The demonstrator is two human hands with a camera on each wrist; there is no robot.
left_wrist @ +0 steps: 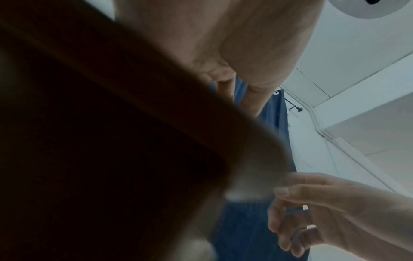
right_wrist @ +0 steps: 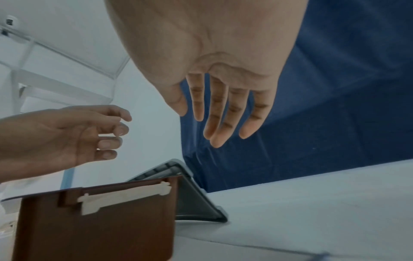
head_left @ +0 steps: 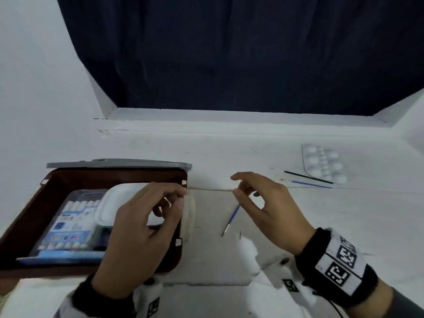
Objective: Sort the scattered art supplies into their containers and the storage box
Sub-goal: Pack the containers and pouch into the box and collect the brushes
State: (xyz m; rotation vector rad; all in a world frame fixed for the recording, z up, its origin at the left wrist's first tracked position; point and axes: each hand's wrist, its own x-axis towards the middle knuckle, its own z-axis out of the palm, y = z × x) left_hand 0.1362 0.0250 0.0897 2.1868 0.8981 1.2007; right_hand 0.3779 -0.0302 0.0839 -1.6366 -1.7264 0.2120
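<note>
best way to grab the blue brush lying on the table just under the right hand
Pinch the blue brush around the middle of its thin handle, thumb and forefinger coming straight down from above. It lies flat on the table, slanted, bristle end toward the person, so nothing gets underneath; fingertips should close across the handle's two long sides. The right hand hangs just above it, fingers loose and holding nothing.

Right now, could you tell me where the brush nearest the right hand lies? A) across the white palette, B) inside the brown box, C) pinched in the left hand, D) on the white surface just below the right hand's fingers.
D: the blue-handled brush lies on the white surface beneath the open right hand, outside the box and apart from the left hand.
</note>
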